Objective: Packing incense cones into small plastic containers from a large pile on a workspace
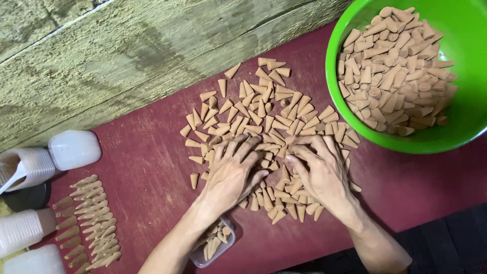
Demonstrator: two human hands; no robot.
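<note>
Both my left hand (231,170) and right hand (319,170) lie flat, fingers spread, gripping nothing, on the loose cones (264,114) covering the red table (147,167), rows (89,223) laid out, green bowl (446,137) well stocked.

One green bowl (355,132); two hands (231,175)

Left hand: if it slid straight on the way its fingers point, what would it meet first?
The left hand points up and right, already resting on the loose cones. More of that pile comes first, seemingly before the wooden wall.
</note>
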